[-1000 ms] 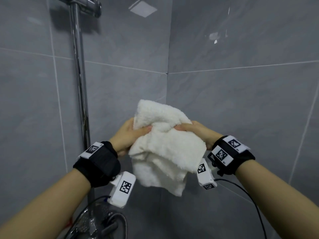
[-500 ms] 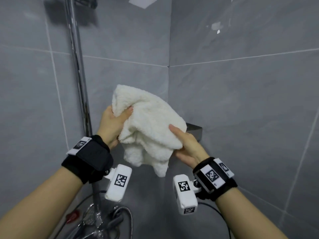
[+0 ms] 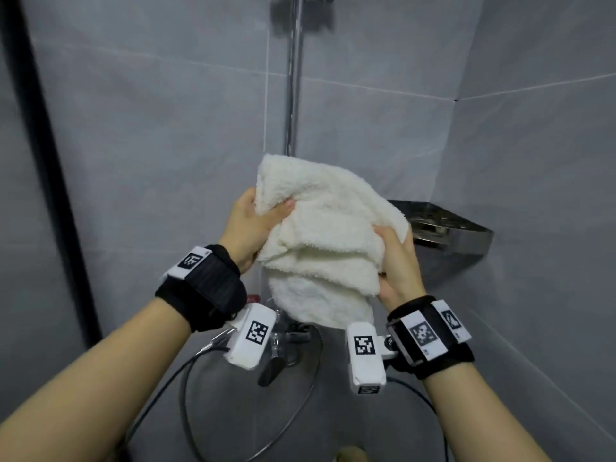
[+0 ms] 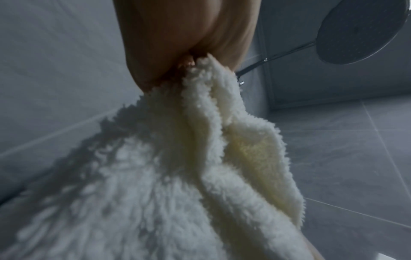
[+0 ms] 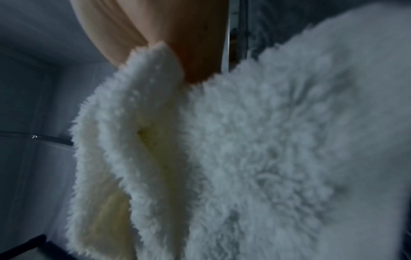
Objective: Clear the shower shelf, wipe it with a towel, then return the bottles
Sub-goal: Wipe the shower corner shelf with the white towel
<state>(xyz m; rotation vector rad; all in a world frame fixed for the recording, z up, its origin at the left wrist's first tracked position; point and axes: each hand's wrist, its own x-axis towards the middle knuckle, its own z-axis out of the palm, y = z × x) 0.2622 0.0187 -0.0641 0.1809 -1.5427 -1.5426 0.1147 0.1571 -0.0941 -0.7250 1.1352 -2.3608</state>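
A fluffy white towel [image 3: 320,238] hangs bunched between both hands in the head view. My left hand [image 3: 248,228] grips its upper left corner, thumb over the fabric. My right hand [image 3: 396,261] holds the right edge, fingers curled round the folds. A dark metal corner shelf [image 3: 456,235] sits on the wall just right of the towel, with no bottles visible on it. The left wrist view shows the towel [image 4: 177,176] pinched under my left hand [image 4: 184,58]. In the right wrist view the towel [image 5: 255,158] fills the picture below my right hand [image 5: 177,52].
A chrome shower riser pipe [image 3: 293,78] runs up the grey tiled wall behind the towel. The mixer tap and hose [image 3: 290,355] lie below my hands. A round shower head [image 4: 364,31] is overhead. A black frame edge [image 3: 43,161] stands at the left.
The view has swung left, so the shelf now shows fully at the right. Both hands have kept hold of the towel; the right hand has shifted its grip on the towel's edge.
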